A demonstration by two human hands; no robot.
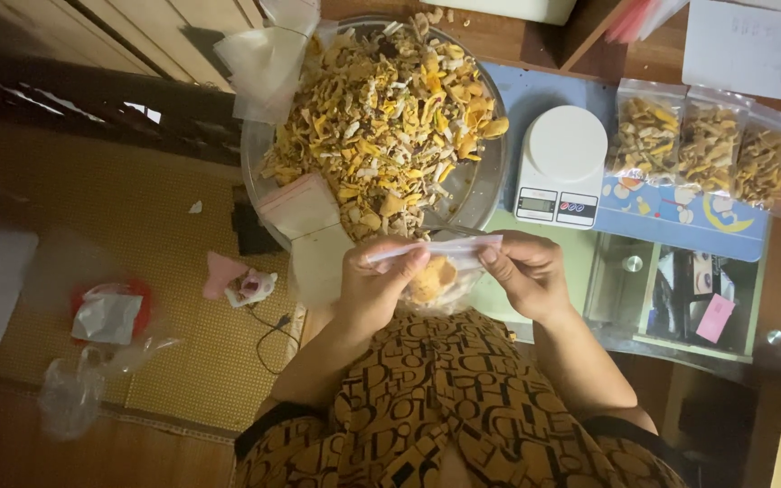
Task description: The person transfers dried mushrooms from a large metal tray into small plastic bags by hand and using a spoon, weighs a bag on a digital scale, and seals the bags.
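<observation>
From my feed, looking down, I see a person's torso filling the bottom of the picture, dressed in a loose top (pixel 449 407) of mustard-brown cloth printed all over with black blocky, letter-like shapes (a dense repeating pattern, too jumbled for me to make out). The sleeves are short, each ending in a dark band near the elbow (pixel 259 425), so both forearms are bare. The left hand (pixel 377 280) and the right hand (pixel 526 271) are bare too; I can make out no rings, watch or bracelets in this dim, warm light.
</observation>
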